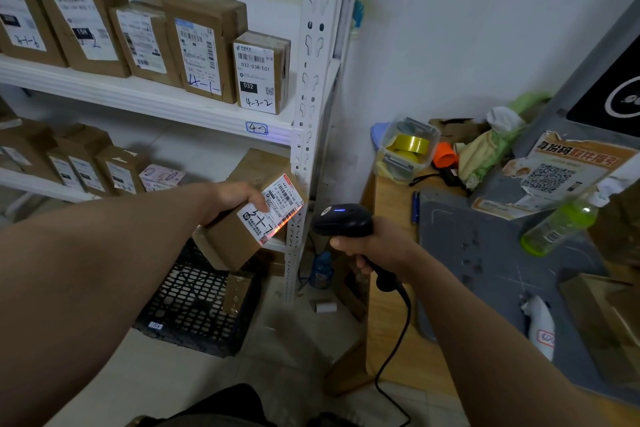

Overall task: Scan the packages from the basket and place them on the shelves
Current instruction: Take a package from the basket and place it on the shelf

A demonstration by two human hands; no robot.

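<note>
Left hand (235,199): my fingers are curled over the top edge of a small brown cardboard box (228,243), with its white shipping label (273,208) turned toward the scanner. Right hand (374,246): wrapped round the handle of a black corded handheld scanner (343,220), blue lamp lit, nose just right of my left fingertips.

The box hangs above the black plastic lattice basket (194,302), which lies below my left hand.

The red scan line falls along the label's lower edge. Judgement: hold the box steady and tilt it until the line crosses a full barcode.

Readable: the label's handwriting is apparently "3-1-7"; its print is too small to read. Above my left fingers, the white metal shelf (173,107) bears a blue tag (256,128) reading "4-2". The nearest shelved box (258,74) reads "032-038-E01", "032" and handwritten "4-3-2".
</note>
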